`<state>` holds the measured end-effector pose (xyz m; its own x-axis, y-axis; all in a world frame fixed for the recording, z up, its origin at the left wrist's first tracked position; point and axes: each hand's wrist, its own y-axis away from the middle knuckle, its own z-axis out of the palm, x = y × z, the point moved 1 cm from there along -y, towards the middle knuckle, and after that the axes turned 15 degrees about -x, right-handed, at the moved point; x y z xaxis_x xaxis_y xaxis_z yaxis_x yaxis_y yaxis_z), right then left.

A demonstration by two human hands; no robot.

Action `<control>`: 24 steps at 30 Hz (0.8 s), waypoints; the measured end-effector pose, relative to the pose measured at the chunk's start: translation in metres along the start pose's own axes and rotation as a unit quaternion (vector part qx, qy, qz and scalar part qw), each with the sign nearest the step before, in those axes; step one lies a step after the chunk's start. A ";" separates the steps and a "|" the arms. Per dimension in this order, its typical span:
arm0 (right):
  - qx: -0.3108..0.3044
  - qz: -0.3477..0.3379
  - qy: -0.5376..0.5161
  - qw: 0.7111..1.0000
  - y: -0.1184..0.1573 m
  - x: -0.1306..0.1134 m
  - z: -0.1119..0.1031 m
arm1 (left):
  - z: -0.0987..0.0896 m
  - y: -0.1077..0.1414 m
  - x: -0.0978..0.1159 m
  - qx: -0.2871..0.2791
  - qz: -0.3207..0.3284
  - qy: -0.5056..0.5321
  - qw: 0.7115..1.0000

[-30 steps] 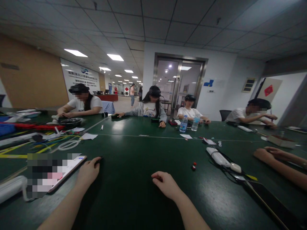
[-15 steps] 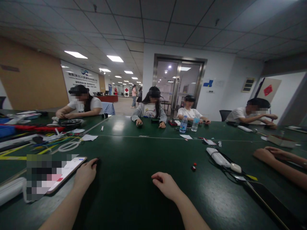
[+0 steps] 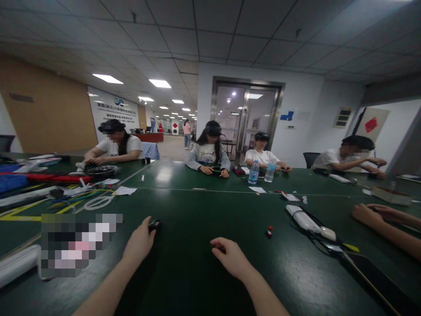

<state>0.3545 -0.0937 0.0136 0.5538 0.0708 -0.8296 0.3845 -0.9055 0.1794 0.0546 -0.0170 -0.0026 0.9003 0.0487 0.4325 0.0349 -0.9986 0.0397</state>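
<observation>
My left hand [image 3: 140,240] is left of centre over the green table [image 3: 184,219], its thumb and fingers closed on a small black object [image 3: 154,225]. What that object is cannot be made out. My right hand [image 3: 232,256] rests near the middle of the table, its fingers curled inward and pressed together. Whether it holds anything small is hidden. A small red and dark item [image 3: 269,232] lies to the right of my right hand.
At the left are a blurred-out phone [image 3: 82,245], coiled white cable [image 3: 98,202] and wires. A white power strip [image 3: 302,218] with black cord lies right. Two bottles [image 3: 253,172] stand farther back. Another person's hands [image 3: 371,215] rest at the right edge.
My left hand has moved right, away from the phone, and the black object now shows at its fingertips. My right hand has stayed nearly still. The person opposite has brought both hands together.
</observation>
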 end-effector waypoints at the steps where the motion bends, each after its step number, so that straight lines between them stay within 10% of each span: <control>1: 0.008 -0.006 0.009 1.000 0.000 -0.002 0.001 | 0.009 0.006 0.013 -0.014 0.025 0.005 1.000; 8: -0.039 -0.081 0.095 0.991 0.009 -0.020 0.004 | 0.053 0.071 0.096 -0.236 0.317 0.135 0.909; 18: -0.085 -0.097 0.107 0.986 0.009 -0.017 0.003 | 0.041 0.077 0.096 -0.272 0.336 0.155 0.888; 21: -0.014 -0.094 0.040 0.995 0.007 -0.018 -0.003 | 0.036 0.079 0.098 -0.288 0.328 0.154 0.887; 24: 0.183 -0.092 -0.081 0.976 0.005 -0.014 -0.017 | 0.034 0.079 0.097 -0.300 0.306 0.155 0.890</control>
<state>0.3608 -0.0919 0.0349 0.3658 0.2060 -0.9076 0.1613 -0.9745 -0.1561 0.1594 -0.0917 0.0120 0.5050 -0.4055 0.7620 -0.7427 -0.6539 0.1442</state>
